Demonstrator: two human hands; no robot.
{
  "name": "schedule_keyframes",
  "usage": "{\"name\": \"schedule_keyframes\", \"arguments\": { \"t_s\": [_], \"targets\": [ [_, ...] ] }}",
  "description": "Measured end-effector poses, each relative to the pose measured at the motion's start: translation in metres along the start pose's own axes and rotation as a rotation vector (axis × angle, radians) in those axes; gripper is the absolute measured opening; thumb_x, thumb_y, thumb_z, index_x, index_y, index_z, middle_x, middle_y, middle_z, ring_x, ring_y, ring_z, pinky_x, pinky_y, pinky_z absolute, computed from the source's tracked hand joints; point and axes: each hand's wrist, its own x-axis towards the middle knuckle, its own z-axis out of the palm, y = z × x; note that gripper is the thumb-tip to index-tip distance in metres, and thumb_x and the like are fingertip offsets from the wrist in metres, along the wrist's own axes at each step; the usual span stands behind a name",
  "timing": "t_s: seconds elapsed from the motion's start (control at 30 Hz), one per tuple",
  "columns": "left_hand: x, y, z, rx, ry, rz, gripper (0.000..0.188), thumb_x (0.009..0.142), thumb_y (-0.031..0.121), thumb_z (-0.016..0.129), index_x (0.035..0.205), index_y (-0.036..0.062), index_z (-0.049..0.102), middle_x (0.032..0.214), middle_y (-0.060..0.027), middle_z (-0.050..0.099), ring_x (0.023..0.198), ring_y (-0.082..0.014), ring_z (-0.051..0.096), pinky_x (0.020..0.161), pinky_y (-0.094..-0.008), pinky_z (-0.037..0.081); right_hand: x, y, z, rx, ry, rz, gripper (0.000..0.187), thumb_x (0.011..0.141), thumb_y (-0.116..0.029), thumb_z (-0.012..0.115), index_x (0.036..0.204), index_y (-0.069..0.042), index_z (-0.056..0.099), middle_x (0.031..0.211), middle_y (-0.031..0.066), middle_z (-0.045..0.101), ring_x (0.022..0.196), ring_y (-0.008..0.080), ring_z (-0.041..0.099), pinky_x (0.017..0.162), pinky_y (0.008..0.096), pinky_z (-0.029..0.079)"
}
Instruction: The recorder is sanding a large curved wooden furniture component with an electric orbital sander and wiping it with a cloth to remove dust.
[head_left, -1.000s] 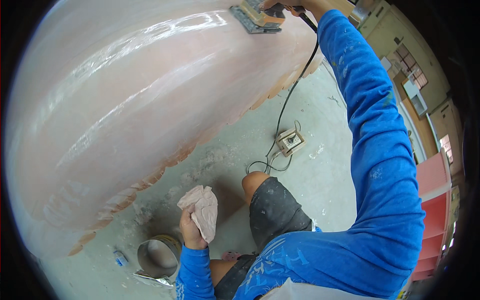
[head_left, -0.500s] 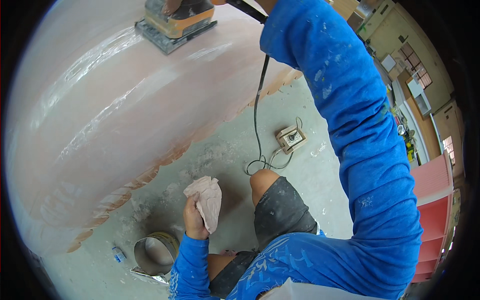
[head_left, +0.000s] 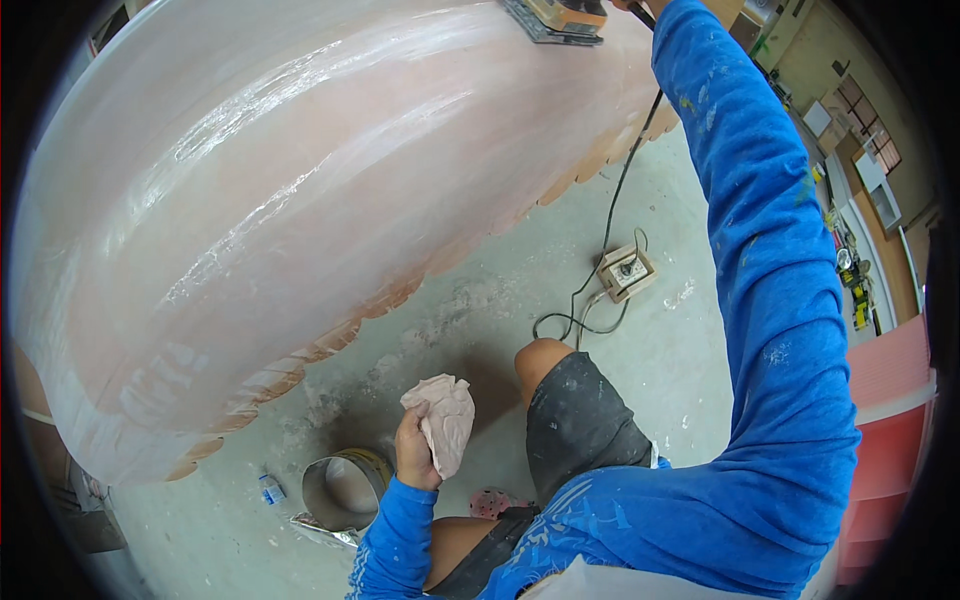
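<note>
A crumpled, pale pinkish cloth (head_left: 449, 420) is bunched in my left hand (head_left: 414, 449), its fingers closed round it, held low over the floor. My right arm stretches up to the top edge. Only a bit of my right hand (head_left: 630, 5) shows there, at the back end of an orange and grey power sander (head_left: 562, 18), with the fingers cut off by the picture's edge. The sander's flat pad rests against a large, curved, pinkish-white shell (head_left: 330, 190) with glossy streaks and a ragged brownish lower edge.
A black cord (head_left: 622, 190) runs from the sander down to a boxed power outlet (head_left: 628, 272) on the grey floor. Near my left forearm stand an open metal can (head_left: 345, 490) and a small bottle (head_left: 271, 489). Pink shelving (head_left: 885, 440) and a cluttered bench (head_left: 862, 215) are at the right.
The sander and my right hand have slid to the right along the shell, toward the upper edge. My view has shifted a little; the cloth stays in my left hand.
</note>
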Motion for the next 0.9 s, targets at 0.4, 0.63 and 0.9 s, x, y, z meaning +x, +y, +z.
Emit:
{"name": "schedule_keyframes", "arguments": {
  "t_s": [0.4, 0.63, 0.9],
  "targets": [
    [0.024, 0.0, 0.014, 0.091, -0.007, 0.049, 0.051, 0.096, 0.02, 0.047, 0.141, -0.003, 0.045, 0.138, -0.0196, 0.057, 0.126, -0.0321, 0.057, 0.11, -0.0404, 0.044, -0.054, -0.147, 0.008, 0.112, -0.147, -0.465, 0.057, 0.068, -0.023, 0.084, 0.115, 0.002, 0.065, 0.097, 0.0194, 0.073, 0.078, 0.0284, 0.073, 0.064, 0.0377, 0.058],
    [0.03, 0.002, 0.019, 0.1, 0.019, 0.09, 0.052, 0.095, 0.019, 0.047, 0.141, -0.0041, 0.045, 0.138, -0.0207, 0.056, 0.128, -0.0326, 0.056, 0.111, -0.0406, 0.043, -0.039, -0.1, -0.003, 0.058, -0.132, -0.38, 0.055, 0.065, -0.022, 0.086, 0.113, 0.0, 0.067, 0.095, 0.0188, 0.073, 0.071, 0.0258, 0.071, 0.058, 0.037, 0.056],
    [0.016, 0.001, 0.0, 0.095, 0.065, 0.065, 0.052, 0.095, 0.019, 0.046, 0.141, -0.0051, 0.044, 0.139, -0.0222, 0.055, 0.129, -0.0345, 0.055, 0.112, -0.0414, 0.042, 0.032, 0.027, 0.013, 0.299, -0.066, -0.044, 0.03, 0.062, -0.014, 0.086, 0.079, -0.013, 0.061, 0.063, 0.0024, 0.059, 0.048, 0.0153, 0.053, 0.039, 0.0333, 0.037]
  ]
}}
